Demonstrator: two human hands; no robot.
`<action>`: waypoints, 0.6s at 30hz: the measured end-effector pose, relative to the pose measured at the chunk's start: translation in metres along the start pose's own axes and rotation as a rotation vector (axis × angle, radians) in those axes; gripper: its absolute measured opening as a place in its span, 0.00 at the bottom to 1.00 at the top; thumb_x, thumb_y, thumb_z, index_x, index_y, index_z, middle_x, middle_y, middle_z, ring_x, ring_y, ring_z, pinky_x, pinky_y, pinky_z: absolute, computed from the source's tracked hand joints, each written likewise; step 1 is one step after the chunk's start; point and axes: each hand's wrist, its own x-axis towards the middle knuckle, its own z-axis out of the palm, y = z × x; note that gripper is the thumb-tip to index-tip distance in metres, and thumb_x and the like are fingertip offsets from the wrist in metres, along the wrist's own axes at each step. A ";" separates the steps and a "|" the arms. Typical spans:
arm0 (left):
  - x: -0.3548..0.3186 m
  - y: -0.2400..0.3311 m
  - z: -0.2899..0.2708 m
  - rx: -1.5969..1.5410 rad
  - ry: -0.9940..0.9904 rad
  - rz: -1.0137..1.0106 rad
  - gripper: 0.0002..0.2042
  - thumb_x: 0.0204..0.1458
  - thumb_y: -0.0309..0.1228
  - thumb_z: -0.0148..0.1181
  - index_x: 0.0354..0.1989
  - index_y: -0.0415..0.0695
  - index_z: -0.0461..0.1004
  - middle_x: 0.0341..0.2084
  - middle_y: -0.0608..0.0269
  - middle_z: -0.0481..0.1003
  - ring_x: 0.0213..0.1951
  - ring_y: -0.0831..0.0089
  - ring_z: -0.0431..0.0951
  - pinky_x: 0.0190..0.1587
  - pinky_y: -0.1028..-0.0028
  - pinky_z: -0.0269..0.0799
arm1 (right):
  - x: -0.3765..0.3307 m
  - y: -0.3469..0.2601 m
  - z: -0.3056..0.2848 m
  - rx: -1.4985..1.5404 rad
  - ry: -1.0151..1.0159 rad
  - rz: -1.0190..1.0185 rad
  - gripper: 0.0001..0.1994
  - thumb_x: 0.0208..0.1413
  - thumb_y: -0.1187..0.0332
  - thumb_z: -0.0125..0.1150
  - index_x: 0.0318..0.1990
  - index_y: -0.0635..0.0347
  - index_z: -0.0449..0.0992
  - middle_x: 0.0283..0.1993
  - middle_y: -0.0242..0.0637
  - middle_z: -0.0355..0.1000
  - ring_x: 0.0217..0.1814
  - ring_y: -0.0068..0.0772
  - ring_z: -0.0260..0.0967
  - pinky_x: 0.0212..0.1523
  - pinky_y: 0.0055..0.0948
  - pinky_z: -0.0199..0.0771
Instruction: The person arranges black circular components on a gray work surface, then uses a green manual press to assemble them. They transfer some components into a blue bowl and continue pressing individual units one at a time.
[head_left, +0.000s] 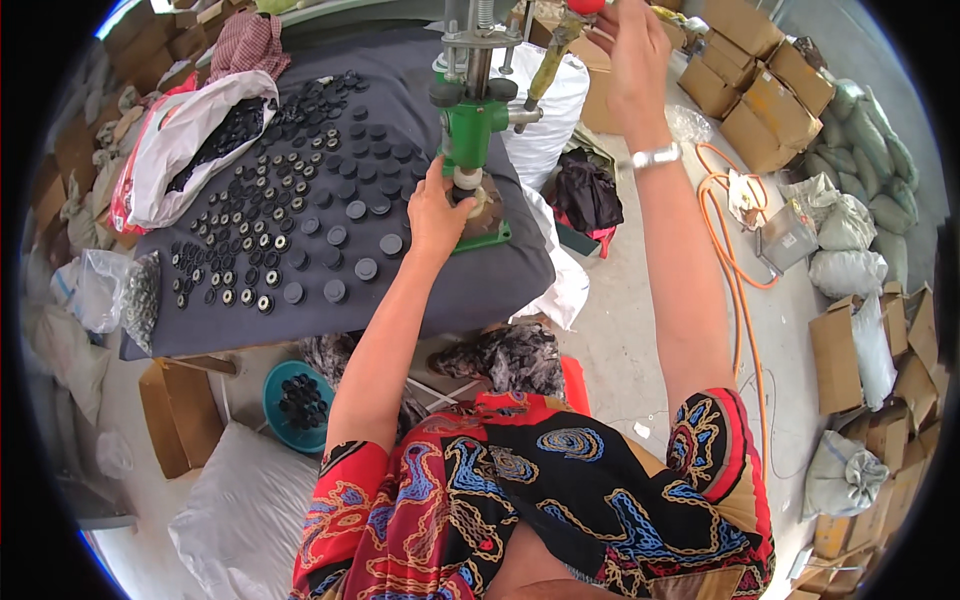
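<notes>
Spread beneath the work, a broad bench draped in dark blue-grey cloth, soft cover perhaps meant to stop small parts rolling. Stacked toward the far right, brown cardboard boxes, well apart from the bench, presumably to spare working room. Lettering on boxes or sacks: none legible at this size, hence no label to report. On the bench's left side, an open red plastic sack with white lining, mouth facing the scattered parts, likely for easy scooping of the black pieces inside.

Standing near the bench's right edge, a green metal hand press, apparently set there to leave swing for the yellowish-brown wrapped lever. On the floor below, a round teal plastic basin of black pieces, perhaps for reach while seated.

Hands well apart. Left hand low at the press, thumb and fingers curled beside the pale rounded press tip, seemingly for positioning; any pinched part hidden, impossible to tell. Right hand raised, fingers near the red ball knob, presumably for leverage; grip cut off by the upper edge, closure impossible to tell.

Smallest: flat dark-grey round caps in loose rows nearer the press, black rings with pale centres farther left, probably sorted by kind.
</notes>
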 end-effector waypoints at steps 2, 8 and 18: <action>-0.002 -0.005 0.002 -0.055 0.005 -0.012 0.38 0.38 0.27 0.72 0.62 0.41 0.60 0.45 0.48 0.77 0.52 0.58 0.76 0.52 0.65 0.71 | 0.022 0.001 0.013 0.097 -0.108 0.092 0.19 0.57 0.54 0.59 0.40 0.64 0.75 0.32 0.38 0.74 0.32 0.30 0.73 0.36 0.27 0.75; 0.001 -0.010 0.010 -0.071 0.027 0.007 0.38 0.39 0.27 0.72 0.62 0.39 0.61 0.44 0.48 0.78 0.49 0.59 0.78 0.51 0.67 0.71 | 0.050 -0.001 0.024 0.146 -0.201 0.320 0.12 0.54 0.69 0.51 0.41 0.67 0.75 0.25 0.35 0.70 0.24 0.27 0.70 0.25 0.26 0.73; -0.002 -0.002 -0.009 -0.117 0.015 0.045 0.39 0.42 0.25 0.67 0.65 0.37 0.54 0.45 0.54 0.77 0.47 0.58 0.75 0.49 0.64 0.69 | -0.053 -0.025 -0.014 -0.028 -0.163 0.016 0.17 0.59 0.71 0.44 0.50 0.75 0.70 0.26 0.38 0.67 0.28 0.28 0.64 0.39 0.33 0.71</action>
